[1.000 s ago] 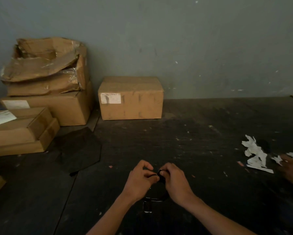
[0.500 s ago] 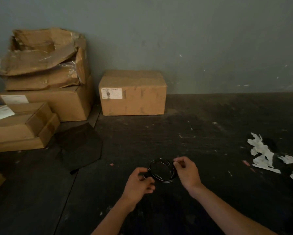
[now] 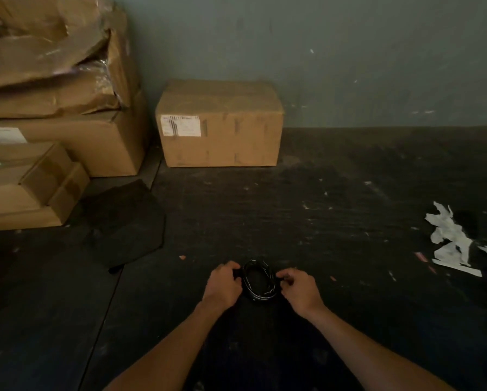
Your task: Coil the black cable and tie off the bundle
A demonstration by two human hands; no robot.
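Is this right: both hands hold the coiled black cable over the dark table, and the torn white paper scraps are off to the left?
Not quite. The head view shows the torn white paper scraps on the right, not the left. The rest holds: the left hand and right hand grip opposite sides of the coiled black cable over the dark table.

A single head-worn view looks forward and down over the dark floor toward the wall.
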